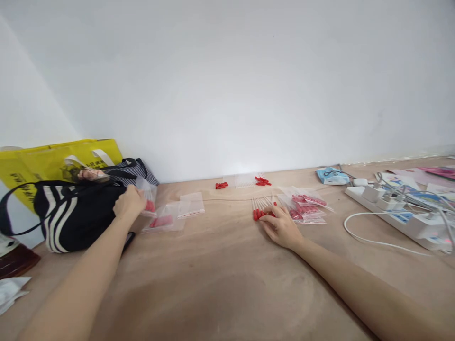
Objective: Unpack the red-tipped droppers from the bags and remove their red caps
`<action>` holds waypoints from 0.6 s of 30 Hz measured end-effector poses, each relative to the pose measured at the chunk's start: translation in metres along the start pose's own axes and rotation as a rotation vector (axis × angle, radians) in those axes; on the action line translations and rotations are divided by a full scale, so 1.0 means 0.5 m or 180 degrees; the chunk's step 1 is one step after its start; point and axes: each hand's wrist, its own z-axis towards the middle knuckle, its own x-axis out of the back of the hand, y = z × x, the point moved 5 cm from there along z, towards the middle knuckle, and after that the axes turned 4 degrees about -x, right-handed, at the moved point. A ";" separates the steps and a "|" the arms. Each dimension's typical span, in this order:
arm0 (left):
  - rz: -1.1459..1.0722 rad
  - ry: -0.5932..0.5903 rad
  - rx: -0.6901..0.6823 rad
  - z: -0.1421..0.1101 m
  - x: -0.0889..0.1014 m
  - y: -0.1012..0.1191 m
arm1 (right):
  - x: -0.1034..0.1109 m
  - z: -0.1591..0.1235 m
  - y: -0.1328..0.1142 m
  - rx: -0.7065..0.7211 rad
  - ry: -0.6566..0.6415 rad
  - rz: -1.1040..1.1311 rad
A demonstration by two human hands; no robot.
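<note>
Forearms (pixel 81 270) nearest, left hand (pixel 130 203) pinches pouch (pixel 150 193), right hand (pixel 282 227) touches sticks (pixel 255 215), grip unclear, yellow bag (pixel 46 163) blurrily lettered.

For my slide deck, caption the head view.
Left hand holds a clear bag; right hand touches red-ended sticks.

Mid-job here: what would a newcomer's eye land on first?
Probably the yellow bag at far left, behind a black bag with white stripes. Then the red-tipped sticks at the right hand, right of centre, beside clear packets with red contents. The left hand holds another packet by the black bag.
</note>
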 end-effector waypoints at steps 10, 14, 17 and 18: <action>-0.2573 -0.0946 -0.0059 -0.201 -0.110 0.225 | -0.006 -0.002 -0.009 0.0163 -0.0124 0.0144; -0.2788 -0.1276 -0.0195 -0.271 -0.180 0.308 | -0.009 -0.004 -0.022 0.0203 -0.0244 0.0316; -0.2796 -0.1329 -0.0300 -0.288 -0.202 0.344 | -0.011 -0.004 -0.037 0.0209 -0.0328 0.0391; -0.2780 -0.1322 -0.0340 -0.290 -0.204 0.349 | -0.013 -0.004 -0.043 0.0221 -0.0369 0.0386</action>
